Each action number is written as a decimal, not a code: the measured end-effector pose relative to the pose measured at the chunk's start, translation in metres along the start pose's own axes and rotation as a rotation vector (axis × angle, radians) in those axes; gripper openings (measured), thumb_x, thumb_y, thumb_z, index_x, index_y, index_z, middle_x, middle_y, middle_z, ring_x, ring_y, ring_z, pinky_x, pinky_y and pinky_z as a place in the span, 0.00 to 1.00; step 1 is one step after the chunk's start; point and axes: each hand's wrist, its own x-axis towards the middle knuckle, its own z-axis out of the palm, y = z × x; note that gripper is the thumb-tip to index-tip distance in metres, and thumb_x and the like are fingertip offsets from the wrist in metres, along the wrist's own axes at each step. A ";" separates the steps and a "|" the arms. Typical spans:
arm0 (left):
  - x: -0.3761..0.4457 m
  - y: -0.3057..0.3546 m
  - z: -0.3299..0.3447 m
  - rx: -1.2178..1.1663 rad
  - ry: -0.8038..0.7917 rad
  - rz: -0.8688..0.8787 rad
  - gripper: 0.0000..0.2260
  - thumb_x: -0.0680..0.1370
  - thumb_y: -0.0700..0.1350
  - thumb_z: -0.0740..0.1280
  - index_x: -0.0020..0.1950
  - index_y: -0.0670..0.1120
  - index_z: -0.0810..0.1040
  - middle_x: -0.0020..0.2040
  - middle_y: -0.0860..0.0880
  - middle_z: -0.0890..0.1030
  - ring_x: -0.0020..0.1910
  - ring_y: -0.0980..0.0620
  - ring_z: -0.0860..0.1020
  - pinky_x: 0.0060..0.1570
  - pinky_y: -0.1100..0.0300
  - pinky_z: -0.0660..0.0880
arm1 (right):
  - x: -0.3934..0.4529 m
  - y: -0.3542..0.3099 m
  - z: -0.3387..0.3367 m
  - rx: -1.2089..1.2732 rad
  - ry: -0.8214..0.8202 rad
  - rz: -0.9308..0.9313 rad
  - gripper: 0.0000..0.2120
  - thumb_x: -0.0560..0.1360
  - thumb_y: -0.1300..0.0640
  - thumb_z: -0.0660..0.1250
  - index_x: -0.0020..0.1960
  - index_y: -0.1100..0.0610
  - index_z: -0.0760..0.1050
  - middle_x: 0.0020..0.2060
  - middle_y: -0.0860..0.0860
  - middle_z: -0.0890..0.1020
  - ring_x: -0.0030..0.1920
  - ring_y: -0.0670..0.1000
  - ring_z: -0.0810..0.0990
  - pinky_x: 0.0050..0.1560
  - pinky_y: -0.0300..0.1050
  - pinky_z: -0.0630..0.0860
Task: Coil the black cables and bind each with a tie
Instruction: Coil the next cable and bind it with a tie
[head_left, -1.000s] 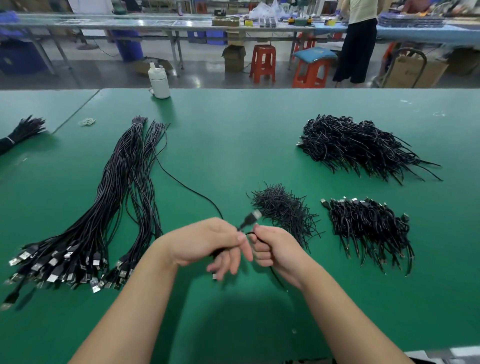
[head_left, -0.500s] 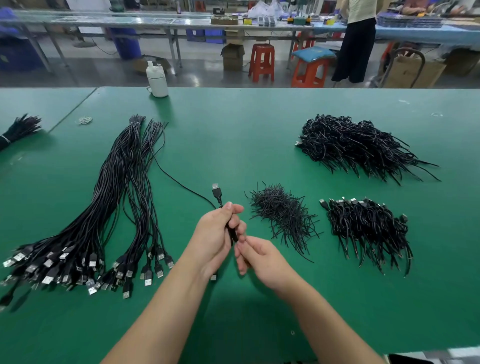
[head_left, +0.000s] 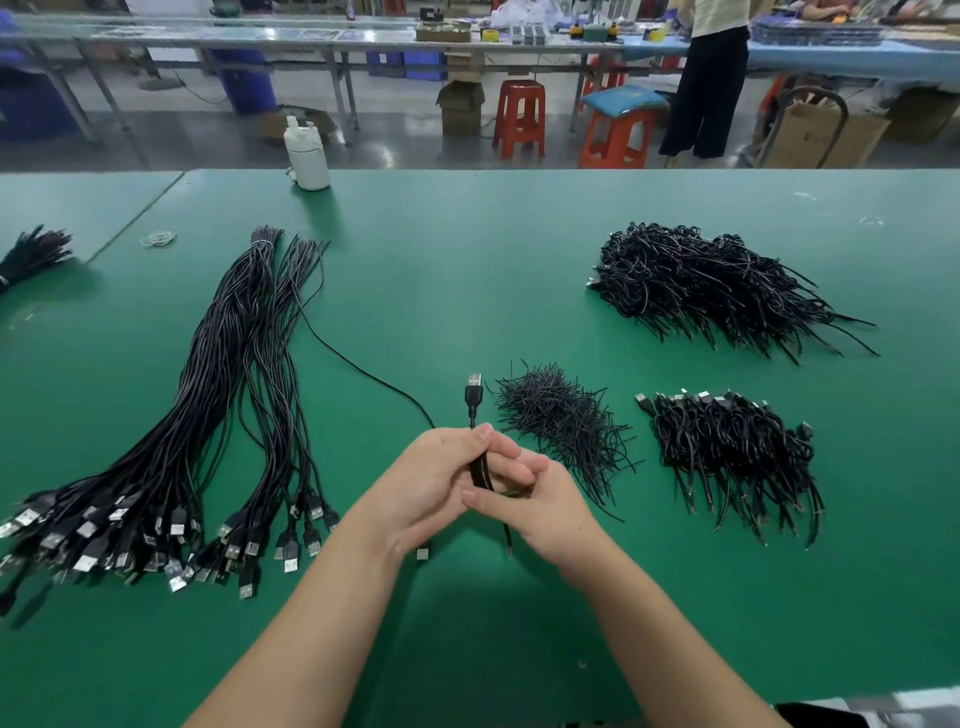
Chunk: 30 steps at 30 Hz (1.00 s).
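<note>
My left hand (head_left: 431, 480) grips a folded black USB cable (head_left: 474, 402), whose plug sticks up above my fingers. The rest of that cable trails left across the green table (head_left: 467, 270) toward the long bundles. My right hand (head_left: 535, 501) lies against the left one, fingers curled round the cable's lower part; a loose end hangs below it. A small heap of black ties (head_left: 563, 421) lies just right of my hands. Straight uncoiled cables (head_left: 218, 405) lie at the left, plugs toward me. Bound coils (head_left: 732, 447) sit at the right.
A larger pile of coiled cables (head_left: 711, 286) lies at the far right. A white bottle (head_left: 307, 156) stands at the table's far edge. Rubber bands (head_left: 158, 239) and another black bundle (head_left: 34, 254) lie far left. Stools and a standing person are beyond the table.
The cable's plug has swung from pointing right to standing upright above my left hand. My right hand has closed in against the left, round the folded cable.
</note>
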 end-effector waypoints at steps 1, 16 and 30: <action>-0.001 0.003 -0.002 0.065 -0.003 -0.020 0.15 0.80 0.45 0.62 0.44 0.38 0.85 0.43 0.35 0.84 0.45 0.40 0.84 0.47 0.53 0.81 | 0.000 -0.002 -0.001 0.000 -0.005 -0.001 0.13 0.71 0.66 0.75 0.53 0.54 0.82 0.49 0.60 0.85 0.50 0.48 0.82 0.60 0.46 0.78; -0.003 -0.003 -0.005 1.369 0.313 0.089 0.11 0.77 0.57 0.65 0.40 0.52 0.76 0.30 0.54 0.76 0.29 0.60 0.72 0.28 0.66 0.65 | -0.007 0.019 0.002 -1.044 0.062 -0.075 0.11 0.84 0.55 0.50 0.60 0.57 0.67 0.47 0.51 0.70 0.44 0.59 0.75 0.44 0.53 0.70; 0.016 -0.002 -0.014 1.522 0.401 0.032 0.09 0.78 0.51 0.66 0.39 0.51 0.74 0.35 0.54 0.76 0.35 0.60 0.73 0.30 0.65 0.65 | 0.004 0.027 0.014 -0.700 -0.005 0.082 0.15 0.83 0.53 0.49 0.66 0.51 0.68 0.53 0.49 0.77 0.52 0.51 0.76 0.58 0.53 0.74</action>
